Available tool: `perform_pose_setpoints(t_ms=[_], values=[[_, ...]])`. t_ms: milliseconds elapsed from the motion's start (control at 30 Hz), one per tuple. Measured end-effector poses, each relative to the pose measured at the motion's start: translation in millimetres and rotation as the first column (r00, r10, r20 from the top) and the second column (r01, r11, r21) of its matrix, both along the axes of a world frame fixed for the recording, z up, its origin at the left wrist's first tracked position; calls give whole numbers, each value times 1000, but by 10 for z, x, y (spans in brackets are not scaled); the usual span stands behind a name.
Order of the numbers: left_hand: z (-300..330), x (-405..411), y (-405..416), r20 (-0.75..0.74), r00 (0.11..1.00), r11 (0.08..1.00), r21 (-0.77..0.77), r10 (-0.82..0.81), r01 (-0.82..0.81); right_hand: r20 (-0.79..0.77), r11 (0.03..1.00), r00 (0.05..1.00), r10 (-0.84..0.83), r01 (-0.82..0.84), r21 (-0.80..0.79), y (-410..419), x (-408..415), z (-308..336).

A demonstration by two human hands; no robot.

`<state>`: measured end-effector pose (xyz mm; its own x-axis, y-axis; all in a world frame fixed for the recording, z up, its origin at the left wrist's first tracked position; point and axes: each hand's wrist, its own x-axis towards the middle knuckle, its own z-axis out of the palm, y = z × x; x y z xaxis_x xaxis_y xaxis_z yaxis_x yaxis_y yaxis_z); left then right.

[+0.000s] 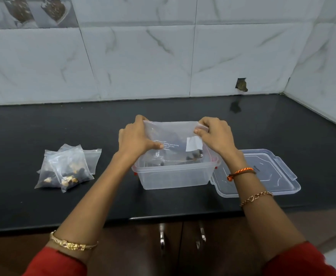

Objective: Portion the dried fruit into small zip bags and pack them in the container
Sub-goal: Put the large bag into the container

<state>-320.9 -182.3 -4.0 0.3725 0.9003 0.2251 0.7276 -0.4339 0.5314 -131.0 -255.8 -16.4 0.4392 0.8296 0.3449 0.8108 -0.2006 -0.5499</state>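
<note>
A large clear zip bag (pixel 171 140) is held upright over the open clear container (pixel 175 176), its lower part dipping inside the container's walls. The bag's top left corner is pinched by the left hand (pixel 137 136), with the thumb pressed on the near face of the bag. The top right corner is pinched by the right hand (pixel 215 134), fingers curled over the seal strip. Each grip is thus closed on the bag's upper edge. Printed text and a white label (pixel 194 143) are seen on the bag's near face. A few dark pieces of dried fruit (pixel 191 156) are seen through the plastic at the bag's bottom.

The container stands on the black table (pixel 63 124), near its front edge, with red clips at its sides. Its clear lid (pixel 266 172) lies flat on the table just beside it, to the right, partly covered by the right forearm.

To the left, well apart from the container, a small pile of filled small zip bags (pixel 65 170) rests on the table; dark and golden fruit pieces are visible inside them. The exact count of bags in the pile cannot be told.

Bracelets are worn on both wrists, and an orange thread band (pixel 240 172) on the right forearm. Red sleeves are seen at the bottom edge. A marbled tile wall (pixel 143 56) rises behind the table.
</note>
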Motion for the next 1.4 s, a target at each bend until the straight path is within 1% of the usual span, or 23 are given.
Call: perform_pose_setpoints(t_ms=[67,133,267,300,400,433,467,533,600,633,667,700,767,800,933,1000,1033,1067,1133,1233,1300,1333,1400], values=[[6,-12,40,-138,988,997,39,67,-62,20,1000,1000,-10,10,-21,32,-8,-3],[-9,-10,55,-182,979,994,73,96,-84,59,998,998,-20,23,-51,59,-6,14],[-80,47,54,-67,997,997,66,44,-40,110,993,990,-83,92,-77,94,-12,10],[-79,83,54,-86,996,998,62,29,-24,118,991,988,-96,106,-82,103,-16,-1],[-70,198,31,-304,952,996,84,27,-2,174,987,983,-58,83,-137,112,-40,-28],[-82,211,24,-334,942,995,98,36,-4,196,986,980,-41,72,-152,99,-42,-34],[-85,220,25,-324,945,994,106,43,-9,220,987,975,-32,66,-149,74,-42,-19],[-103,208,47,-265,963,995,100,45,-19,268,998,963,16,-1,-57,-6,-64,21],[-122,187,67,-228,973,995,93,45,-24,273,983,949,160,-179,45,-82,-151,58],[-131,180,80,-204,978,996,86,44,-26,232,961,937,262,-274,24,-95,-204,68],[-128,177,88,-180,983,997,73,45,-32,161,931,917,364,-359,-61,-94,-250,73],[-128,166,103,-168,985,998,58,49,-39,67,880,890,451,-431,-200,-85,-298,76],[-118,136,153,-198,979,998,48,56,-47,-75,739,852,518,-490,-463,-40,-342,75],[-114,111,181,-210,976,998,46,60,-52,-84,707,857,509,-472,-527,-17,-358,81],[-129,88,207,-215,973,995,58,87,-76,-9,722,898,440,-360,-591,37,-374,59],[-143,108,187,-260,962,993,99,87,-63,-31,738,905,425,-366,-567,31,-378,31],[-149,104,195,-247,965,993,100,81,-58,-39,764,909,415,-371,-527,24,-375,20],[-150,88,203,-195,978,995,79,73,-59,-48,800,915,400,-374,-469,15,-366,5],[-132,23,200,-10,998,998,-19,64,-65,-95,860,923,372,-382,-338,-2,-347,-5],[-89,-90,111,180,983,996,-84,39,-25,-171,909,920,353,-381,-171,-68,-373,30],[-64,-201,8,290,954,996,-66,78,-61,-135,946,939,316,-323,-34,-88,-433,88],[-62,-283,-28,351,928,992,-61,124,-110,-120,952,945,305,-304,30,-83,-490,127],[-77,-450,-87,460,862,976,-66,215,-209,-133,937,932,336,-317,145,-85,-656,216]])
